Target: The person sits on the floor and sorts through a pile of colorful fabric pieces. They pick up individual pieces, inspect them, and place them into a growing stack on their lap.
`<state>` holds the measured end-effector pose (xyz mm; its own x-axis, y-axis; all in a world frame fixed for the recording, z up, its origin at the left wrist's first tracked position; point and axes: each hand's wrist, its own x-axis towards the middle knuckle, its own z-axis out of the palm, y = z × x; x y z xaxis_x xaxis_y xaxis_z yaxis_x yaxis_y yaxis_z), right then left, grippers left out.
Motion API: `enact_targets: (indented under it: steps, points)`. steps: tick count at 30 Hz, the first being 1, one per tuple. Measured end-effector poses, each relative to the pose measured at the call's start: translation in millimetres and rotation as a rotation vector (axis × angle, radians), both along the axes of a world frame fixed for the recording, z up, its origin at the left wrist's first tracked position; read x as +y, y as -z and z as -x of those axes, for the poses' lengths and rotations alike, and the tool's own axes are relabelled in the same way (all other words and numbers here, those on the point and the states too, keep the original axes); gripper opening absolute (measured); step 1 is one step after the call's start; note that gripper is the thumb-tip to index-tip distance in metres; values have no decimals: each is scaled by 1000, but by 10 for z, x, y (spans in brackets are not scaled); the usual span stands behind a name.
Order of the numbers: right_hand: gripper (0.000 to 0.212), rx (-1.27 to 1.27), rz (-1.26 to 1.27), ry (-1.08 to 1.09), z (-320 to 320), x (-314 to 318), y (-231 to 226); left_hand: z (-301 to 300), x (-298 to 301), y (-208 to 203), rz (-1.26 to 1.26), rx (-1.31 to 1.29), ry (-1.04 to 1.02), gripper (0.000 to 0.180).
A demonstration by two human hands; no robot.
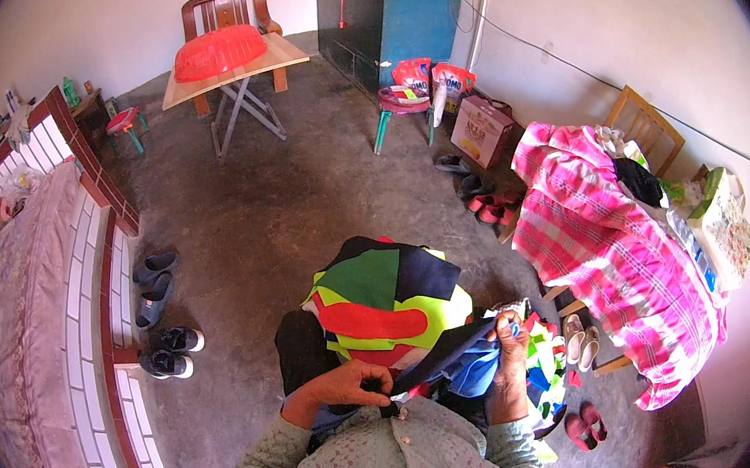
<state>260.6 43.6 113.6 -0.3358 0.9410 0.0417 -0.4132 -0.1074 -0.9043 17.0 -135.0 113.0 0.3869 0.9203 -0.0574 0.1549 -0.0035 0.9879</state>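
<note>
My right hand (510, 343) is raised, its fingers closed on a blue cloth piece (475, 369) with a dark navy band (439, 351). The band runs down to my left hand (355, 384), which pinches its dark end just in front of my cardigan (355, 463). Exactly what sits between the left fingertips is too small to tell. Beyond both hands, at my knees, lies a heap of flat cloth pieces (357, 278) in green, navy, neon yellow and red. More bright scraps (544, 376) are piled beside my right forearm.
Pink plaid cloth (598, 245) drapes over furniture at right, with shoes (577, 345) beside it. A brick-patterned bed platform (93, 395) runs along the left, more shoes (156, 300) near it. Ahead stand a folding table (285, 52) with a red cover (220, 53), a stool (401, 100) and a cabinet (411, 26).
</note>
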Motion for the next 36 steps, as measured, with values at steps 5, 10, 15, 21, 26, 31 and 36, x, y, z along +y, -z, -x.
enact_targets:
  steps: [5,10,15,21,26,31,36]
  points:
    - [22,-18,-44,26,-56,31,-48,-29,-26,43,58,-76,-57,19]
    - [23,-36,-73,-3,-115,13,-191,-26,-44,107,-22,-3,-178,17]
    - [29,-80,-130,32,-163,2,-244,-87,-5,79,-46,68,-413,20]
    - [27,-95,-152,44,-241,15,-244,-131,-47,62,-51,106,-535,28]
    - [26,-142,-202,107,-357,72,-252,-32,-52,183,-266,341,-463,31]
    - [25,-161,-257,124,-389,110,-389,48,66,26,-371,514,-500,20]
    - [23,-112,-161,124,-312,405,-411,260,376,-122,-371,530,-726,16]
